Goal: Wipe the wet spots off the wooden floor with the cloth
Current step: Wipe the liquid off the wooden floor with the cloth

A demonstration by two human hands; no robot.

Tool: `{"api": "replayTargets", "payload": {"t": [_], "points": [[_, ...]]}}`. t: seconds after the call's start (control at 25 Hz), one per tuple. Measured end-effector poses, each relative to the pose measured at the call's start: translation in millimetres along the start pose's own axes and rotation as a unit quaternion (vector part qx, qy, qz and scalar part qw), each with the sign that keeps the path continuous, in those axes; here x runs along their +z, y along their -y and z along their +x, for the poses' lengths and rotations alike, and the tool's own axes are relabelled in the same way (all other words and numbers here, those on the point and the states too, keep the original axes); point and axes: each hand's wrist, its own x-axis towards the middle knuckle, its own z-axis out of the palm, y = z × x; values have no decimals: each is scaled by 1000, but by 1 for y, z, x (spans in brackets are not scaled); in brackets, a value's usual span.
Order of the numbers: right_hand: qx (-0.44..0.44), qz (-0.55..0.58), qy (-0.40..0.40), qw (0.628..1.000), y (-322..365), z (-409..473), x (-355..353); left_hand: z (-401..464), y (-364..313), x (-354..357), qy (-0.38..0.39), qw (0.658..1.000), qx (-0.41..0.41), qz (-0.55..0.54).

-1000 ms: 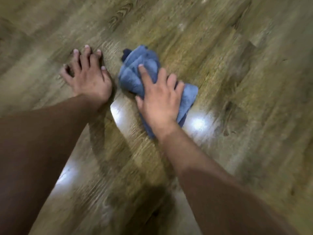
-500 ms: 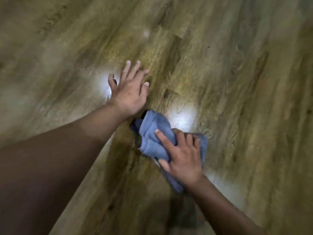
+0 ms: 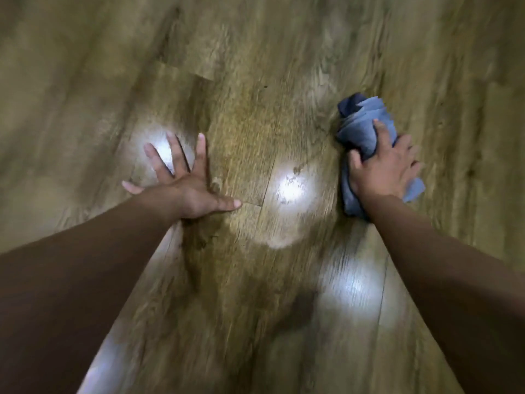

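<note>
Mostly blurred, right hand [image 3: 385,170] gripping bunched blue cloth [image 3: 362,129] at mid right of frame, cloth partly hidden under palm, left hand [image 3: 184,189] splayed wide on wooden floor [image 3: 255,123] centre-left, glare patches, wet spots hard to make out

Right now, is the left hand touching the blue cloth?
Apart. The head view shows bare wooden floor between the left hand and the cloth under the right hand.

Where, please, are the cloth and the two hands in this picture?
cloth [image 3: 358,129]: head view, on the bunched blue folds beyond the fingers.
right hand [image 3: 387,172]: head view, on the back of the hand gripping the cloth.
left hand [image 3: 191,191]: head view, on the back of the hand spread flat on the floor.
</note>
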Motion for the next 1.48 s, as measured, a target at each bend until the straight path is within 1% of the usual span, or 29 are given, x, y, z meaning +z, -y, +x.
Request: {"api": "replayTargets", "payload": {"t": [0.12, 0.28, 0.36, 0.44, 0.52, 0.64, 0.68, 0.76, 0.84, 0.88, 0.96, 1.0, 1.08, 1.16, 1.2, 1.24, 1.28, 1.32, 1.4, 1.48], "points": [[42, 0, -2, 999, 4, 31, 3, -4, -8, -3, 9, 1000, -14, 7], [40, 8, 14, 999, 13, 20, 0, -10, -10, -5, 21, 1000, -15, 13], [20, 23, 10, 999, 27, -4, -8, -8, -10, -8, 30, 999, -20, 3], [-38, 28, 13, 999, 45, -55, -17, -8, -11, -9, 33, 999, -20, -17], [-122, 50, 41, 990, 64, -124, -29, -7, -11, -9, 22, 999, -25, -33], [-256, 53, 95, 960, 75, -206, -41, -7, -13, -7, 4, 999, -30, -39], [-292, 53, 103, 949, 72, -211, -42, -7, -13, -6, 4, 999, -31, -37], [-351, 49, 99, 930, 60, -191, -43, -7, -14, -5, 1, 999, -26, -37], [-375, 35, 99, 921, 46, -156, -44, -5, -13, -5, -6, 999, -17, -37], [-366, 20, 102, 925, 37, -135, -43, -4, -12, -5, -3, 999, -18, -33], [-301, -24, 106, 948, 13, -80, -37, -3, -9, -6, 8, 999, -22, -22], [-246, -42, 101, 963, 0, -49, -34, -2, -9, -5, 10, 1000, -20, -16], [-99, -45, 102, 989, -25, 14, -30, -1, -8, -4, 9, 1000, -15, -10], [49, -4, 115, 992, -37, 57, -29, -1, -8, -4, 5, 1000, -17, -9], [94, 6, 115, 989, -34, 63, -27, -1, -8, -4, 4, 1000, -19, -9], [117, 7, 110, 987, -25, 59, -26, -1, -9, -4, 4, 1000, -21, -9], [120, 10, 103, 987, -11, 48, -26, -2, -10, -4, 5, 1000, -24, -10], [100, 15, 94, 990, 5, 31, -28, -2, -11, -5, 4, 1000, -27, -13], [2, 8, 85, 996, 40, -18, -36, -2, -12, -5, 2, 1000, -29, -12], [-116, 3, 92, 989, 72, -81, -42, -2, -13, -5, 3, 999, -31, -8]]}}
